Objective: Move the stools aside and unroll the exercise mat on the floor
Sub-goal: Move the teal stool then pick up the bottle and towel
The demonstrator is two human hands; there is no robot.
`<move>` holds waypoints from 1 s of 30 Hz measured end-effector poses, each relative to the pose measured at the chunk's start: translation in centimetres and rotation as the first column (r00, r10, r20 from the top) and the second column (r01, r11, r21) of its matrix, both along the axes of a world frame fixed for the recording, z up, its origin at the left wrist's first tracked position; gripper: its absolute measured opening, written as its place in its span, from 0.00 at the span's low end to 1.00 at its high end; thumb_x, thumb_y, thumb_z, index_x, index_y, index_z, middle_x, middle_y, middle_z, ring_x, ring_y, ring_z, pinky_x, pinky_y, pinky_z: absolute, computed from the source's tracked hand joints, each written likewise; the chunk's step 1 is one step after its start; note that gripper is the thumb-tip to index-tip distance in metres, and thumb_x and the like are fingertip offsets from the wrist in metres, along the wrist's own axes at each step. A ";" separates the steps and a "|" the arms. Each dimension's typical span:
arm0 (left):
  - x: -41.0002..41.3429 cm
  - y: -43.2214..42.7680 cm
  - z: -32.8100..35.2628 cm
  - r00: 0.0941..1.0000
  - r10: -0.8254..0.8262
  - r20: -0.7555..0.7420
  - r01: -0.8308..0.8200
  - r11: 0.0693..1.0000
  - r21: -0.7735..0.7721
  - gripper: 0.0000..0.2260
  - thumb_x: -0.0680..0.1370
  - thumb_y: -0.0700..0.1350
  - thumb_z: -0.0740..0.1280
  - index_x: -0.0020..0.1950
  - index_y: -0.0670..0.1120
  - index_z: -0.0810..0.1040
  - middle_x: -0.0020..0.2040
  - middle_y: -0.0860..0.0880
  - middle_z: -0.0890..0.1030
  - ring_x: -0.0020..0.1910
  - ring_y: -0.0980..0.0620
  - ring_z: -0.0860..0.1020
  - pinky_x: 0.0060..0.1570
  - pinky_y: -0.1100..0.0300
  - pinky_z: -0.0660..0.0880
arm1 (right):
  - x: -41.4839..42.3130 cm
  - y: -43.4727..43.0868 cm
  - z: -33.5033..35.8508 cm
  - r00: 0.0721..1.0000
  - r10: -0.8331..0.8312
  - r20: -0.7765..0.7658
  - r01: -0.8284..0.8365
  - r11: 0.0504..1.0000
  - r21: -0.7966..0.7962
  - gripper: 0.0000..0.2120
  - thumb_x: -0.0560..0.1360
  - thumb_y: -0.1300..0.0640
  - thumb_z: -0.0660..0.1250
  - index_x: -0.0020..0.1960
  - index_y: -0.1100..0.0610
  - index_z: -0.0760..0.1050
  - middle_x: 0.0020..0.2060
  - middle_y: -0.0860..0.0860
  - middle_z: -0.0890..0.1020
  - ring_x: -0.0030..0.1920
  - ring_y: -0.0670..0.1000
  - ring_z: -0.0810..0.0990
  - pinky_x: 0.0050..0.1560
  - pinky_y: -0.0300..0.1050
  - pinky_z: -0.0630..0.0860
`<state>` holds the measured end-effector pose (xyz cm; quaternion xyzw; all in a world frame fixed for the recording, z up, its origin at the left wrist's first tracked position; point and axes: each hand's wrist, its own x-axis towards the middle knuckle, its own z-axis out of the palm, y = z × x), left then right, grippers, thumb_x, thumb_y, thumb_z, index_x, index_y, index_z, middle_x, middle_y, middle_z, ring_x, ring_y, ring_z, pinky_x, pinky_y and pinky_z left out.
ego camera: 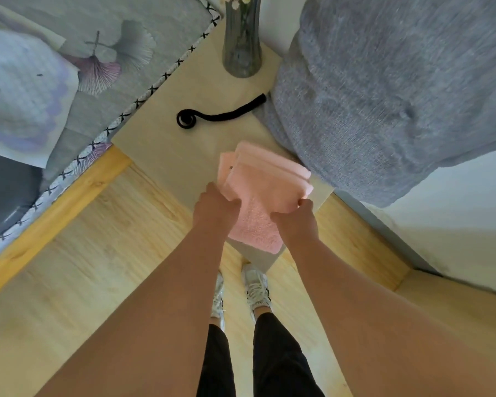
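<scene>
- Our left hand [212,207] and right hand [297,222] both grip the near edge of a folded pink terry towel [265,181] over a pale wooden bedside table [166,150].
- We cannot read the towel's small dark tag.
- A coiled black cord [221,114] lies farther back, apart.
- Light plank floor [98,253] lies open to our left.

The floor [98,253] is light yellow wood. A pale low table [166,150] stands on it, between a bed and a big grey woolly cloth [384,81]. The bed has a grey quilt [155,18] with leaf pictures and a wooden frame [69,196]. A grey glass vase [242,47] and a curled black cord [221,114] are on the table. The wall [455,210] is white
</scene>
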<state>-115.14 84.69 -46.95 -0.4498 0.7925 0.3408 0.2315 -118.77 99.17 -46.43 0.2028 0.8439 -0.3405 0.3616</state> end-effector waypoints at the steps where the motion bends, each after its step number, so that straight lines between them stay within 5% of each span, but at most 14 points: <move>1: 0.2 0.2 0.1 0.998 0.053 0.017 -0.054 0.996 0.064 0.24 0.74 0.50 0.67 0.66 0.42 0.67 0.59 0.43 0.77 0.56 0.41 0.77 0.46 0.54 0.74 | 0.0 -0.1 0.0 1.000 0.011 0.001 -0.011 1.000 0.002 0.27 0.72 0.57 0.69 0.67 0.58 0.61 0.45 0.50 0.74 0.39 0.53 0.76 0.35 0.48 0.75; 6: 1.7 0.6 1.1 0.981 0.178 0.073 -0.191 0.946 0.262 0.17 0.71 0.49 0.68 0.56 0.42 0.76 0.46 0.48 0.80 0.45 0.46 0.77 0.41 0.56 0.73 | -0.2 -0.2 0.4 0.999 0.042 -0.012 -0.042 0.999 0.023 0.18 0.70 0.62 0.66 0.57 0.59 0.63 0.37 0.50 0.73 0.34 0.50 0.74 0.28 0.45 0.70; 11: 3.5 -0.5 3.0 0.931 0.363 0.033 -0.352 0.871 0.342 0.16 0.71 0.38 0.68 0.59 0.42 0.75 0.54 0.45 0.78 0.54 0.41 0.76 0.55 0.49 0.75 | 0.0 -1.2 1.4 0.993 0.110 0.045 -0.110 0.994 -0.009 0.26 0.69 0.65 0.69 0.63 0.59 0.62 0.47 0.53 0.75 0.40 0.53 0.76 0.30 0.43 0.69; 14: 5.4 -1.8 4.5 0.910 0.414 0.015 -0.391 0.844 0.367 0.19 0.71 0.34 0.66 0.62 0.40 0.73 0.58 0.43 0.76 0.58 0.40 0.74 0.57 0.48 0.73 | 0.8 -2.9 2.4 0.969 0.218 0.117 -0.215 0.976 -0.034 0.37 0.68 0.62 0.74 0.72 0.59 0.59 0.60 0.57 0.74 0.58 0.60 0.76 0.44 0.46 0.72; 18: 9.0 -4.1 6.1 0.861 0.509 -0.005 -0.469 0.797 0.381 0.20 0.71 0.33 0.66 0.62 0.40 0.72 0.59 0.42 0.75 0.52 0.43 0.73 0.50 0.52 0.71 | 2.7 -5.8 3.5 0.923 0.364 0.123 -0.357 0.931 -0.077 0.41 0.67 0.61 0.75 0.74 0.59 0.59 0.66 0.57 0.72 0.62 0.59 0.75 0.60 0.53 0.74; 22: 14.0 -6.1 6.6 0.737 0.675 -0.029 -0.612 0.685 0.395 0.25 0.67 0.32 0.69 0.64 0.40 0.73 0.59 0.44 0.76 0.60 0.40 0.73 0.55 0.51 0.72 | 5.4 -9.3 3.8 0.863 0.501 0.070 -0.486 0.860 -0.155 0.36 0.65 0.65 0.74 0.71 0.60 0.67 0.63 0.56 0.77 0.61 0.58 0.77 0.59 0.52 0.75; 26: 19.7 -7.2 6.6 0.591 0.806 -0.031 -0.720 0.544 0.431 0.16 0.69 0.44 0.74 0.54 0.43 0.75 0.48 0.50 0.76 0.54 0.44 0.74 0.49 0.53 0.69 | 9.6 -13.1 3.8 0.770 0.638 -0.009 -0.633 0.761 -0.140 0.30 0.67 0.64 0.72 0.66 0.55 0.70 0.50 0.49 0.78 0.50 0.51 0.78 0.46 0.42 0.72; 30: 26.9 -8.0 5.6 0.298 0.954 0.019 -0.827 0.249 0.504 0.26 0.72 0.53 0.71 0.64 0.40 0.74 0.58 0.45 0.79 0.58 0.42 0.76 0.61 0.46 0.72 | 15.7 -16.4 3.5 0.644 0.765 -0.018 -0.760 0.637 -0.129 0.28 0.68 0.62 0.71 0.63 0.45 0.68 0.41 0.42 0.73 0.38 0.43 0.72 0.32 0.39 0.65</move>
